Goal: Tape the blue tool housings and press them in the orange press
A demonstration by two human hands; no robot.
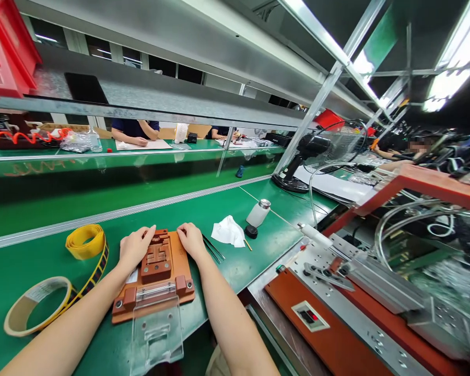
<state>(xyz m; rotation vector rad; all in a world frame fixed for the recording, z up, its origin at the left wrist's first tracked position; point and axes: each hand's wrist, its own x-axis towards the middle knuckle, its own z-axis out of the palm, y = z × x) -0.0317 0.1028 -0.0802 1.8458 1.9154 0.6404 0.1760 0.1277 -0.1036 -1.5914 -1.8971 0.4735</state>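
Note:
An orange-brown fixture [182, 269] lies on the green bench in front of me, with a raised brown block [157, 259] at its middle and a clear plastic flap [156, 329] hinged open towards me. My left hand [135, 246] rests on the fixture's left side, fingers curled against the block. My right hand [191, 240] rests on the upper right corner, fingers bent down onto it. What lies under the fingertips is hidden.
A yellow tape reel [86, 241] and a loose tape strip lie left. Tweezers [213, 248], a white wipe [228, 231], a small bottle [258, 213] and its black cap sit right. A fan [309, 151] stands behind. A red-framed machine [376, 292] fills the right. Other people work across the bench.

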